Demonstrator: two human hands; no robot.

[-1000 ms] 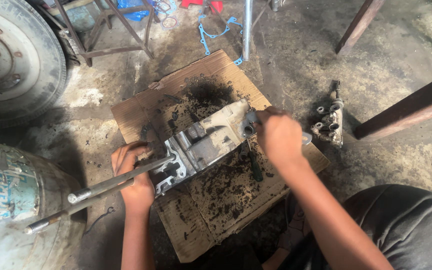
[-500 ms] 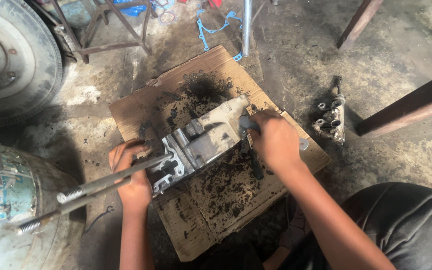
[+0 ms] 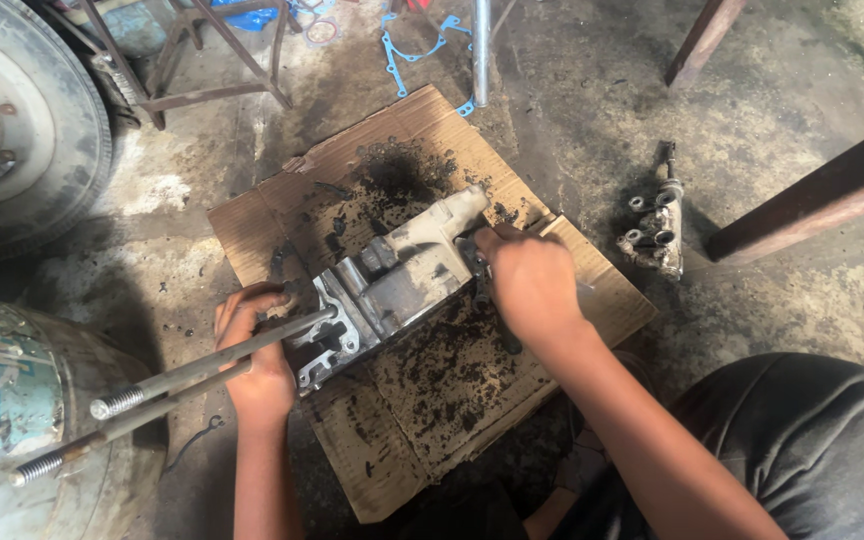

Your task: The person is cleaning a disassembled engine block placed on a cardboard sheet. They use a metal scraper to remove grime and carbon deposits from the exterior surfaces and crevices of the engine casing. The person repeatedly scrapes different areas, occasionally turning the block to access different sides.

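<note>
A grey cast metal housing [image 3: 397,280] lies on a greasy sheet of cardboard [image 3: 592,290] on the floor. My left hand [image 3: 252,360] grips the housing's near left end, beside two long threaded steel rods [image 3: 172,385] that stick out toward the lower left. My right hand [image 3: 527,280] is closed on a dark tool [image 3: 477,262] pressed against the housing's right side; the tool is mostly hidden by my fingers. Black dirt crumbs cover the cardboard around the housing.
A vehicle wheel [image 3: 22,130] stands at top left. A painted metal drum [image 3: 12,420] sits at lower left. A small metal part [image 3: 657,225] lies on the concrete right of the cardboard. Blue gaskets [image 3: 402,45], a steel pipe [image 3: 480,50] and wooden legs [image 3: 812,195] are around.
The view has shifted slightly. My right hand has moved a little along the housing's right side with the tool. My left hand keeps its grip.
</note>
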